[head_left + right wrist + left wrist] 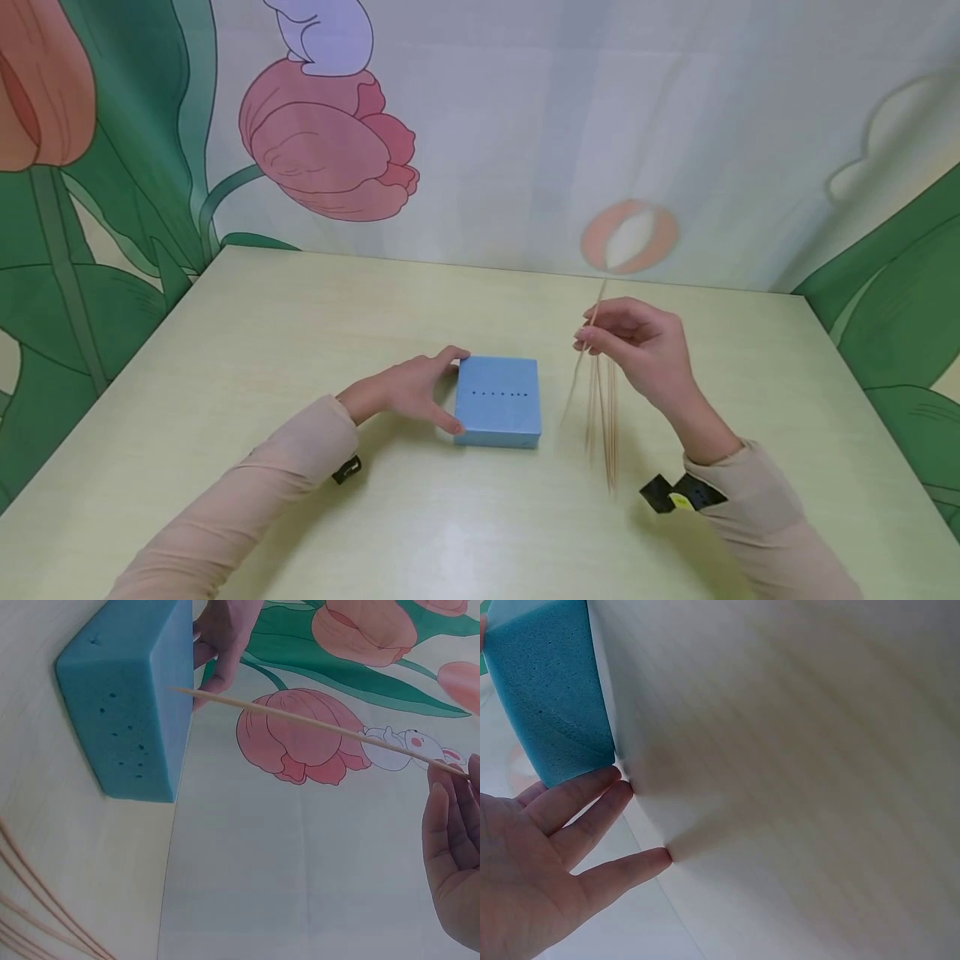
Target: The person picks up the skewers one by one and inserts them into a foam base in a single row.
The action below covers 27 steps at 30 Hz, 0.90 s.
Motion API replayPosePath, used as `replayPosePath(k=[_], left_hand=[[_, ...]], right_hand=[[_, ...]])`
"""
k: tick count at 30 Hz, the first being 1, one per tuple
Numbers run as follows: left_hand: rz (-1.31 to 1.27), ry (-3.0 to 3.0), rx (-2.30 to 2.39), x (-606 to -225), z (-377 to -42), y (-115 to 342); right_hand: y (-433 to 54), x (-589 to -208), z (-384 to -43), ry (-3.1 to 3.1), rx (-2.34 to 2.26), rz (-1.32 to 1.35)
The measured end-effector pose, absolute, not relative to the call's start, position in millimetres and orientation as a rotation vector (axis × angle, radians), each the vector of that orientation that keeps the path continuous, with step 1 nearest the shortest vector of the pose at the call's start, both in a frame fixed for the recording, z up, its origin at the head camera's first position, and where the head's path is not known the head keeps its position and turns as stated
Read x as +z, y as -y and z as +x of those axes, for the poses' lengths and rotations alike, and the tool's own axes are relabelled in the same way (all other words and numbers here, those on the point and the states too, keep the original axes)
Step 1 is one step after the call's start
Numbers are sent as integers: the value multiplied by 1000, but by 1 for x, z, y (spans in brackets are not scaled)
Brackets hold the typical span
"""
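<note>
A blue foam block (498, 412) with a row of small dark holes across its top sits on the table. My left hand (414, 388) holds it from the left, thumb at the near corner and a finger at the far one. In the left wrist view, fingertips of that hand (547, 862) touch the end of the block (555, 697). Right of the block, my right hand (647, 346) pinches a thin wooden skewer (300, 718) between thumb and fingertips. Its lower tip slants toward the block, overlapping it in the right wrist view.
Several more wooden skewers (611, 433) lie on the pale table (337, 300) below my right hand. Behind the table hangs a curtain (487, 150) printed with tulips and a white rabbit. Dark cameras sit at both wrists.
</note>
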<state>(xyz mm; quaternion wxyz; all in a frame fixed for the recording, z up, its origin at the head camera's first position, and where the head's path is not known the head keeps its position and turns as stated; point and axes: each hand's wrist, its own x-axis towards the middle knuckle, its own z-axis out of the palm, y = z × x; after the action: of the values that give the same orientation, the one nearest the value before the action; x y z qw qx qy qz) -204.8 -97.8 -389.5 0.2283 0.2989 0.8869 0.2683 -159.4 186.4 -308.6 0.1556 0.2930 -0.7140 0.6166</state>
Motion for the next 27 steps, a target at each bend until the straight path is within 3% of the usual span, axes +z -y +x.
replayPosePath(k=[27], left_hand=[[823,-2455,714,-389,-204,98]], right_hand=[[-150,-304,-173,1996,1737,945]])
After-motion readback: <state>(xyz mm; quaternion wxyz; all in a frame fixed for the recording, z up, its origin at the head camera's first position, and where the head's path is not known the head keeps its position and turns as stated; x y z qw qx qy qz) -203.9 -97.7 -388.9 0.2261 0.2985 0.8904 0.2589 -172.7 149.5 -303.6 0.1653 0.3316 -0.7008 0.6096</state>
